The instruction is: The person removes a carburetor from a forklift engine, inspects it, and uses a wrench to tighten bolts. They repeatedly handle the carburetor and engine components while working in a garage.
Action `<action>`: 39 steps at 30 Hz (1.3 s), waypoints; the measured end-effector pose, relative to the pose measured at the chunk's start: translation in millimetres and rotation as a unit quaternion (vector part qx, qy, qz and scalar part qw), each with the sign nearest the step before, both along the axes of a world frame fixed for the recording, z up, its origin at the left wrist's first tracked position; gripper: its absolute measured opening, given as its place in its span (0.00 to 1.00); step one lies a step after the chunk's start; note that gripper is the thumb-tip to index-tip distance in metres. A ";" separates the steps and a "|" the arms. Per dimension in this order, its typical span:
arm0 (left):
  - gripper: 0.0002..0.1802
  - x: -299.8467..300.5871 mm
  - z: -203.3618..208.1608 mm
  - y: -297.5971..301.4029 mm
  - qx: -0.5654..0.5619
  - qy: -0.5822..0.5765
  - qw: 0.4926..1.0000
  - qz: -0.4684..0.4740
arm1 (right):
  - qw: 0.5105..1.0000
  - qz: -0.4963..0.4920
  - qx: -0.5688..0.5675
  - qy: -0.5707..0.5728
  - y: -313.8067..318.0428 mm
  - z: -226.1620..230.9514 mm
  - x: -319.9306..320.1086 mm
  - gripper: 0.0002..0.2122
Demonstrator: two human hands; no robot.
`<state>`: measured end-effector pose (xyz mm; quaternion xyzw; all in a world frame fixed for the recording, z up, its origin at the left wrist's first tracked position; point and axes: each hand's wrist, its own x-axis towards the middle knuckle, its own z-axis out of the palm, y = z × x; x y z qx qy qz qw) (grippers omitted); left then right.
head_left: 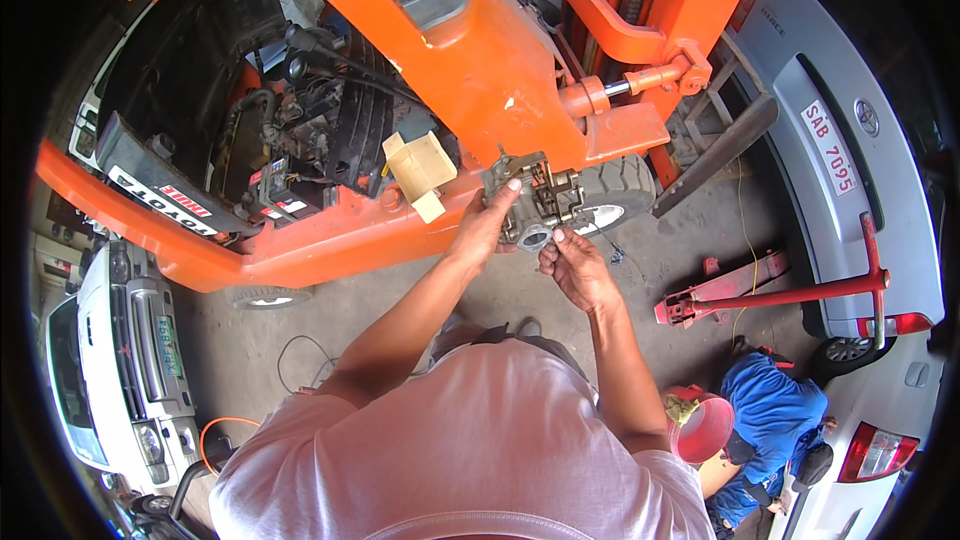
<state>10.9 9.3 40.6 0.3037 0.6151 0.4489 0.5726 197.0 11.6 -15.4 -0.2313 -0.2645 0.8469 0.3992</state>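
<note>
A grey metal carburetor [535, 202] with levers and linkages is held up in front of the orange forklift [480, 70]. My left hand [487, 223] is closed around its left side, the thumb lying on top of the body. At its lower right, my right hand [578, 266] pinches the edge beside the round bore with thumb and bent fingers. Whether a small part sits in that pinch is hidden. An open cardboard box [420, 172] rests on the forklift's frame, just left of the carburetor.
The forklift's engine bay [330, 110] lies exposed at left. Behind the carburetor is a tyre [615, 190]. A red floor jack [740, 290] stands at right, near a silver van [850, 140]. A person in blue [770, 400] crouches beside a pink bucket [703, 428]. A white vehicle [125, 340] is parked at left.
</note>
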 end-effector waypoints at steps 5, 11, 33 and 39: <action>0.49 0.0 3.7 0.9 -0.005 0.002 1.000 -0.003 | 0.998 -0.040 0.036 -0.021 -6.7 -0.3 -3.4 0.08; 0.45 5.9 16.5 -3.9 0.068 0.031 0.997 0.011 | 0.999 0.026 -0.026 0.000 -0.8 -10.3 2.6 0.11; 0.41 5.7 9.9 -0.5 0.108 0.015 0.994 0.019 | 0.997 0.058 -0.049 0.006 2.6 -13.8 0.7 0.14; 0.40 3.5 5.9 -2.7 0.118 0.032 0.992 0.011 | 0.991 0.127 -0.043 0.030 4.0 -15.2 8.0 0.19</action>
